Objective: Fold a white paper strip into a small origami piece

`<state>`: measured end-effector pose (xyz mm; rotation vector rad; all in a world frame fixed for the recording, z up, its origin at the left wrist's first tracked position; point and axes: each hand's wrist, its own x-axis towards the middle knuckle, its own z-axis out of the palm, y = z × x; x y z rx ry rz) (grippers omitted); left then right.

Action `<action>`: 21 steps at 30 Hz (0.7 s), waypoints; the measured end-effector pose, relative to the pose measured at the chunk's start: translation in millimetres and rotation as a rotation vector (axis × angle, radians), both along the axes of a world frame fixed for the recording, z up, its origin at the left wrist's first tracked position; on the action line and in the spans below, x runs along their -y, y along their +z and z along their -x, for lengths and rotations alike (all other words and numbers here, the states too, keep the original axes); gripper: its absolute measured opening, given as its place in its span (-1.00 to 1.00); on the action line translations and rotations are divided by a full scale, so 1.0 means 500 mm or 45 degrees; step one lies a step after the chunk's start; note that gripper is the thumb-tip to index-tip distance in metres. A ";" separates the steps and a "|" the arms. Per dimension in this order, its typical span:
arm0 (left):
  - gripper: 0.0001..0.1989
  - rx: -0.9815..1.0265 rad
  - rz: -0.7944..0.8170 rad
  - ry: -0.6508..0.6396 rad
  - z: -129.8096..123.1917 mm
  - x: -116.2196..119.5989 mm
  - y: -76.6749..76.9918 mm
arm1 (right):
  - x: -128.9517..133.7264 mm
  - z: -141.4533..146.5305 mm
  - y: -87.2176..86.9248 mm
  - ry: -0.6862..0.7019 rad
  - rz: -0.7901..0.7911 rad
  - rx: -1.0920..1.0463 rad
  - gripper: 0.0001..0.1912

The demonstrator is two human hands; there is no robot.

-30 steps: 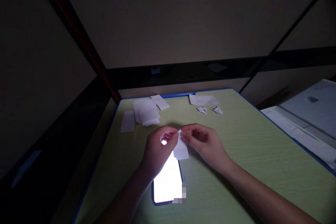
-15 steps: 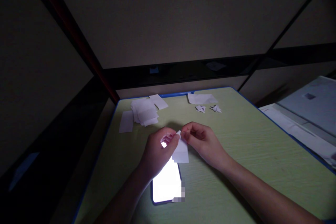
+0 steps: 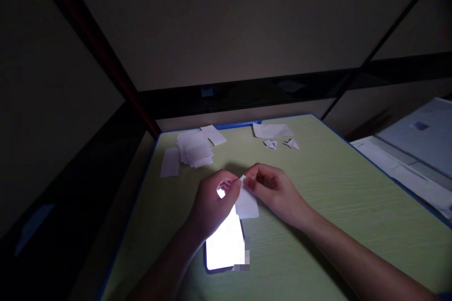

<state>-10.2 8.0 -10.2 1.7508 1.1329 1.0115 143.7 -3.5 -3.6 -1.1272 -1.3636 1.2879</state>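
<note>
Both forearms reach in over the green table [image 3: 335,188]. The left hand [image 3: 212,202] and right hand [image 3: 273,190] meet fingertip to fingertip, each pinching the top of a small white paper slip [image 3: 246,203] above a glowing phone [image 3: 225,244].

Table [image 3: 353,207] fills the lower view | hands meet at its middle: left hand [image 3: 212,204], right hand [image 3: 277,193], paper slip [image 3: 246,203] between them | phone [image 3: 226,244] lies just nearer, under the left hand | paper stack [image 3: 194,149] far left | two folded pieces [image 3: 280,144] far right, a sheet [image 3: 272,130] behind them
</note>
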 end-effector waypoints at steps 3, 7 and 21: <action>-0.88 -0.015 -0.040 -0.023 0.000 0.002 -0.001 | 0.002 -0.001 0.003 -0.009 -0.028 -0.020 -0.81; -0.87 0.004 -0.019 -0.056 -0.001 0.006 0.003 | 0.006 -0.004 0.006 0.018 -0.031 -0.029 -0.74; -0.79 0.097 0.161 -0.064 0.001 0.005 0.020 | 0.002 -0.009 0.002 0.057 -0.017 0.113 -0.60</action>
